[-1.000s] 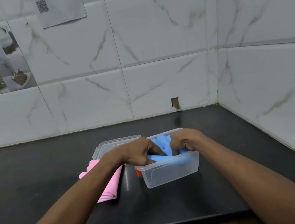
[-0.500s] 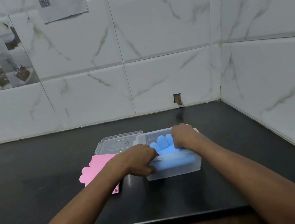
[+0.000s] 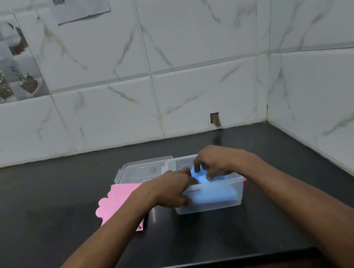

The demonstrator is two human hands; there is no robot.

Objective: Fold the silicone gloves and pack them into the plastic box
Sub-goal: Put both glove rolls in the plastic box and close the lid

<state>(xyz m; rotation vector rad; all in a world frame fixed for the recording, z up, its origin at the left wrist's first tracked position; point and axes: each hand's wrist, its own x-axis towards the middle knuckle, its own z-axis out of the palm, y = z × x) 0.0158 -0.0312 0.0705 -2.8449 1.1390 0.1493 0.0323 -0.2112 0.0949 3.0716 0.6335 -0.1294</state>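
1. Since half a second earlier, both hands had shifted over the clear plastic box (image 3: 209,203): the right hand (image 3: 217,162) had moved from the far rim toward the middle, and the left hand (image 3: 171,190) had crept up onto the near-left corner.
2. Folded inside the box lay the blue silicone glove (image 3: 213,196), its bulk showing through the front wall.
3. Right fingers were curled and pinching the glove's upper edge; the left hand's fingers were bent over the rim, touching the glove, though I could not tell whether they gripped it.
4. Left of the box, the pink silicone glove (image 3: 114,202) lay flat on the black countertop (image 3: 44,216), partly under the left forearm.
5. Behind it rested the clear lid (image 3: 142,170), touching the box.
6. On the tiled wall hung a paper sheet (image 3: 81,1) with a QR code; no other writing was legible.
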